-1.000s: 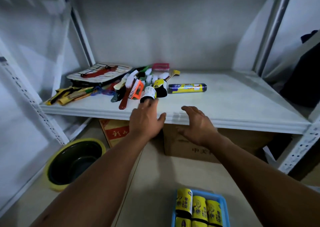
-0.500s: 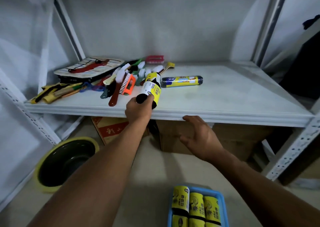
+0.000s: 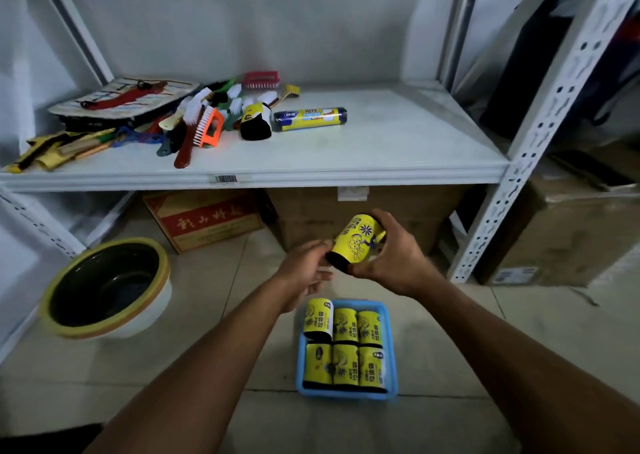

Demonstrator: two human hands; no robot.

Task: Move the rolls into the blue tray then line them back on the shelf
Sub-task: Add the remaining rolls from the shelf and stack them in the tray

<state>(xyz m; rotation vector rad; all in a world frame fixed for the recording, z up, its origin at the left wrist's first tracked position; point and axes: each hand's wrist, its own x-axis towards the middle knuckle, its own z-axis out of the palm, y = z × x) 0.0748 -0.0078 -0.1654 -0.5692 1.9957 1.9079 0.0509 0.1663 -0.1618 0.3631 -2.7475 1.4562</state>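
Note:
A yellow-and-black roll (image 3: 356, 244) hangs tilted in the air below the shelf edge. My right hand (image 3: 391, 258) is wrapped around it. My left hand (image 3: 304, 272) touches its black lower end with the fingertips. Directly beneath, on the floor, the blue tray (image 3: 390, 349) holds several yellow rolls (image 3: 344, 346) in two rows. On the white shelf (image 3: 381, 149) one more yellow-and-black roll (image 3: 254, 121) lies beside a longer blue-and-yellow roll (image 3: 310, 118).
A pile of brushes (image 3: 204, 121) and a striped mat (image 3: 121, 99) fill the shelf's left part. Cardboard boxes (image 3: 204, 218) stand under the shelf. A yellow-rimmed basin (image 3: 107, 287) sits on the floor at left. A perforated shelf post (image 3: 519, 163) rises at right.
My left hand took a roll off the shelf and brought it down toward the tray. My right hand came up and closed on it. The view tilted down.

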